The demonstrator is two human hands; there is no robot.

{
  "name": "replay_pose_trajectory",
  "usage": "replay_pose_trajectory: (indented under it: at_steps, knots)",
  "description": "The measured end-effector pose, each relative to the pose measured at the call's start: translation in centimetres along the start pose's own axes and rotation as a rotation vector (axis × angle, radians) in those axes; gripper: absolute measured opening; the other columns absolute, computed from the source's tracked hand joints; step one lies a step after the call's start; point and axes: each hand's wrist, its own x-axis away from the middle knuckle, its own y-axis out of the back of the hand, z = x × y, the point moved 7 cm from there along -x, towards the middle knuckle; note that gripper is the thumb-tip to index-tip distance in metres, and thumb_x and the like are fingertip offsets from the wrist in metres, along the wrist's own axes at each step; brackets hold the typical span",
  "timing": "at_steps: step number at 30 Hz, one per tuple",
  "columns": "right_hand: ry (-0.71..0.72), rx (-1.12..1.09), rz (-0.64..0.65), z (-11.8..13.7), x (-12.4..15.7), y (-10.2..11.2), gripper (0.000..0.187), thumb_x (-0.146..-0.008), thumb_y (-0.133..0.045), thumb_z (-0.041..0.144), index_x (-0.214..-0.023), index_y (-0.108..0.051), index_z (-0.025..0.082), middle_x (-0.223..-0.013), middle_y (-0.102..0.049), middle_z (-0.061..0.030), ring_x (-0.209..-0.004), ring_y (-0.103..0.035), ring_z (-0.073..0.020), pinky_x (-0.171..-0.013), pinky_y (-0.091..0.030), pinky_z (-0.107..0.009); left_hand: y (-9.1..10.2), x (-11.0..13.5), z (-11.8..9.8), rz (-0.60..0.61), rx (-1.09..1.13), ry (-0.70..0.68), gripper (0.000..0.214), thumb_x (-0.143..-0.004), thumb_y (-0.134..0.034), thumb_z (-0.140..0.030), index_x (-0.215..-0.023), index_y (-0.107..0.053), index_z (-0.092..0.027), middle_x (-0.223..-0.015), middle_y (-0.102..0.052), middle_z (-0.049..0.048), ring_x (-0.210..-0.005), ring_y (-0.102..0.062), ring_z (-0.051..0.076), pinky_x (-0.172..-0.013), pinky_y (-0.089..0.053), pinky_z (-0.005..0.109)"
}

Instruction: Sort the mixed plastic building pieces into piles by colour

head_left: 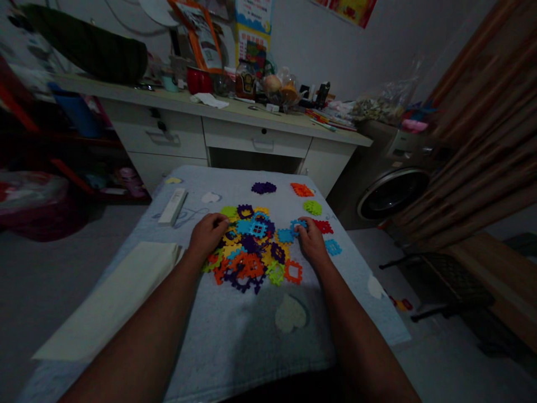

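Note:
A mixed pile of notched plastic building tiles (249, 244) in purple, yellow, orange, green and blue lies mid-table. At the pile's left edge is my left hand (207, 236), fingers curled in with the thumb near the index finger; whatever they may hold is hidden. My right hand (312, 242), right of the pile, pinches a blue open-framed tile (297, 226). Another blue tile (285, 235) lies just left of it. Sorted groups lie beyond and beside this hand: purple tiles (263, 188), orange tiles (302, 190), green tiles (312, 207), red tiles (323, 226) and blue tiles (333, 247).
A pale blue cloth with heart shapes covers the table (251, 347). On its left lie a white narrow box (173, 207) and a folded cream sheet (117, 296). Behind stands a cluttered desk (260, 144); a washing machine (390, 179) and a dark stool (444, 280) are at right.

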Motion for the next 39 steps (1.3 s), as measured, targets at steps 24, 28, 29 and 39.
replay_pose_trajectory:
  at_steps: [24, 28, 29, 39]
  knots:
    - [0.056, 0.319, -0.021, -0.7, 0.0, 0.7, 0.042, -0.089, -0.047, 0.029, -0.126, -0.058, 0.014, -0.112, -0.067, -0.0136, -0.098, -0.062, -0.0237, -0.091, -0.047, -0.037, 0.0, 0.0, -0.2, -0.001, 0.016, 0.01, 0.036, -0.078, -0.05, -0.051, -0.089, -0.067, -0.021, -0.093, -0.068, 0.006, -0.087, -0.063, 0.023, -0.079, -0.048, 0.033]
    - [0.066, 0.466, 0.002, -1.2, 0.2, 0.5, 0.05, -0.083, -0.057, 0.029, -0.13, -0.057, 0.012, -0.125, -0.062, -0.0171, -0.115, -0.057, -0.0284, -0.103, -0.043, -0.041, 0.1, 0.0, -0.3, -0.003, 0.019, 0.01, 0.035, -0.079, -0.05, -0.049, -0.089, -0.067, -0.021, -0.093, -0.068, 0.006, -0.088, -0.064, 0.023, -0.08, -0.048, 0.034]
    - [0.055, 0.496, 0.007, -1.3, 0.2, 0.5, 0.052, -0.082, -0.059, 0.031, -0.131, -0.057, 0.012, -0.125, -0.062, -0.0178, -0.116, -0.056, -0.0296, -0.104, -0.042, -0.042, 0.1, 0.0, -0.3, 0.0, 0.02, 0.011, 0.035, -0.079, -0.05, -0.049, -0.089, -0.067, -0.021, -0.093, -0.068, 0.006, -0.087, -0.064, 0.023, -0.079, -0.048, 0.034]
    - [0.042, 0.552, 0.058, -1.3, 0.4, 0.0, 0.055, -0.08, -0.066, 0.03, -0.131, -0.057, 0.012, -0.126, -0.058, -0.0175, -0.118, -0.052, -0.0303, -0.105, -0.04, -0.041, 0.1, 0.1, -0.5, -0.002, 0.03, -0.01, 0.036, -0.078, -0.05, -0.051, -0.087, -0.066, -0.02, -0.092, -0.067, 0.0062, -0.087, -0.063, 0.023, -0.078, -0.047, 0.034]
